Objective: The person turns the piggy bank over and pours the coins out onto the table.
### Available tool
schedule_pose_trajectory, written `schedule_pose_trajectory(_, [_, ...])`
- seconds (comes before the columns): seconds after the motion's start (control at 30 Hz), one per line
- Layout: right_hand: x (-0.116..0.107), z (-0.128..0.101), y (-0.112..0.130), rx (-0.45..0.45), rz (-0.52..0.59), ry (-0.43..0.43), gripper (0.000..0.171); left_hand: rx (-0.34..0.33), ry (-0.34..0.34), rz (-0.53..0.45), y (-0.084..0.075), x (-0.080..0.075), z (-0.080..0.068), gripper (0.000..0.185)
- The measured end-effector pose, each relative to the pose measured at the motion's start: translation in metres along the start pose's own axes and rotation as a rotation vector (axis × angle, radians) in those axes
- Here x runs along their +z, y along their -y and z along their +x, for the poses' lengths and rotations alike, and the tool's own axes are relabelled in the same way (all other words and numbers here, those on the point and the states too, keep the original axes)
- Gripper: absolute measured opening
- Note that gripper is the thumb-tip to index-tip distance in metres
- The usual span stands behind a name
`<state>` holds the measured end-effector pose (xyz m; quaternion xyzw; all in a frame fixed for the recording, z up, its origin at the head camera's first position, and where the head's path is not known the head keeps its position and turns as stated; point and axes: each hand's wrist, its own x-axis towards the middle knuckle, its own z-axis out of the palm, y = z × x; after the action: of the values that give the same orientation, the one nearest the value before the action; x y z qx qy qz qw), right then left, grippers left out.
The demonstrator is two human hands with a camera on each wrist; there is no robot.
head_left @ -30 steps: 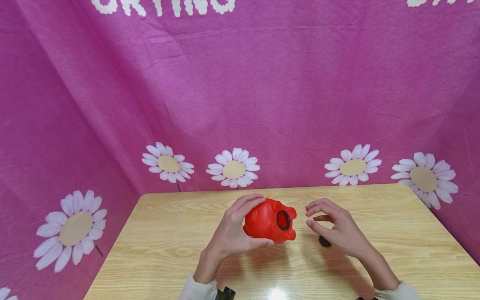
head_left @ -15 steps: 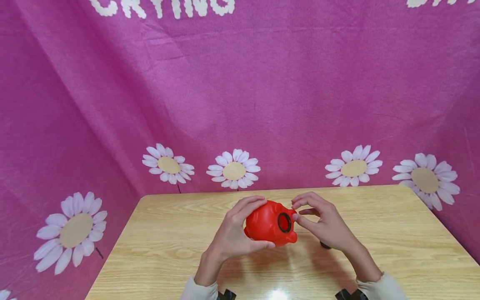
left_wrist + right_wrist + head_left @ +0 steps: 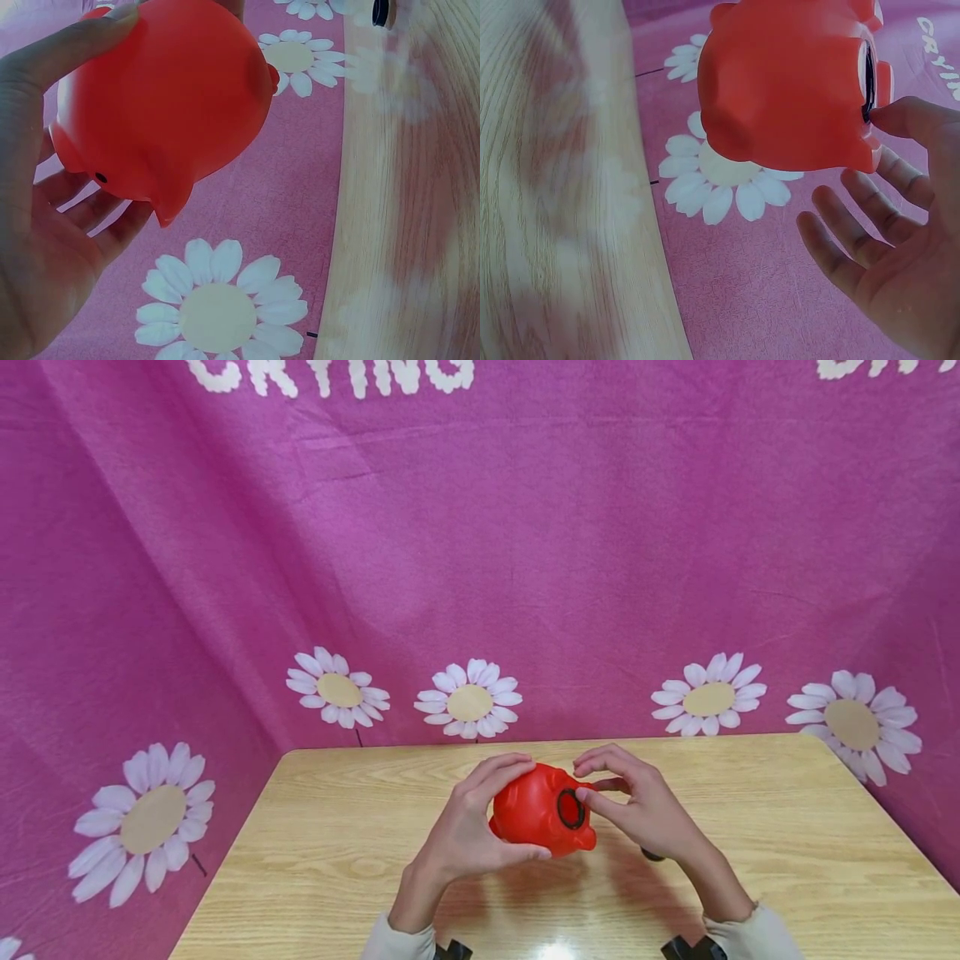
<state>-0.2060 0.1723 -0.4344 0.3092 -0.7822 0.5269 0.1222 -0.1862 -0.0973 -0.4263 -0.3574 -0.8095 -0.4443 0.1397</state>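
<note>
My left hand (image 3: pixel 471 827) holds a red piggy bank (image 3: pixel 528 810) above the table, thumb on the near side and fingers on the far side. Its underside, with a round opening framed by a black ring (image 3: pixel 561 810), points right. The pig's snout, an eye and an ear (image 3: pixel 171 187) show in the left wrist view. My right hand (image 3: pixel 645 806) has its thumb tip against the ring's edge (image 3: pixel 867 112). Its index finger reaches over beside a foot; the other fingers (image 3: pixel 847 225) are loosely extended. Behind the right wrist lies a small black round piece (image 3: pixel 652 855), mostly hidden.
The wooden table (image 3: pixel 322 852) ends at a pink cloth (image 3: pixel 555 568) with printed daisies and white letters, which hangs behind it and to the sides. Black wrist mounts (image 3: pixel 693 948) show at the bottom edge.
My right hand has moved left from above the black piece to the piggy bank, and its thumb now touches the black ring. The left hand keeps its grip, barely shifting.
</note>
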Motion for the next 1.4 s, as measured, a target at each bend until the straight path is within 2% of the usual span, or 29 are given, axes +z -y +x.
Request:
schedule_pose_trajectory(0.17, [-0.001, 0.0, 0.001, 0.029, 0.001, 0.042, 0.025, 0.005, 0.007, -0.011, 0.0, 0.0, 0.0, 0.087])
schedule_pose_trajectory(0.4, [-0.001, 0.0, 0.002, 0.128, 0.009, 0.14, 0.033, 0.052, 0.008, -0.01, 0.002, 0.001, -0.001, 0.087])
schedule_pose_trajectory(0.53, [0.0, -0.001, 0.002, 0.15, 0.037, 0.179, 0.034, 0.06, 0.014, -0.024, 0.002, 0.0, -0.001, 0.086])
schedule_pose_trajectory(0.77, [0.0, -0.002, 0.003, 0.135, 0.072, 0.179, 0.034, 0.026, 0.04, -0.056, -0.001, -0.001, 0.0, 0.086])
schedule_pose_trajectory(0.97, [0.001, -0.003, 0.005, 0.124, 0.084, 0.154, 0.033, 0.046, 0.037, -0.053, 0.003, -0.002, 0.0, 0.088])
schedule_pose_trajectory(1.1, [0.003, -0.003, 0.008, 0.122, 0.083, 0.111, 0.032, 0.038, -0.006, -0.045, 0.003, -0.003, -0.001, 0.087])
schedule_pose_trajectory(1.33, [0.007, 0.0, 0.013, 0.138, 0.036, -0.047, 0.036, -0.035, -0.182, -0.012, 0.002, -0.003, 0.003, 0.094])
schedule_pose_trajectory(1.4, [0.009, 0.0, 0.015, 0.141, 0.027, -0.092, 0.037, -0.071, -0.231, -0.033, 0.002, -0.001, 0.005, 0.094])
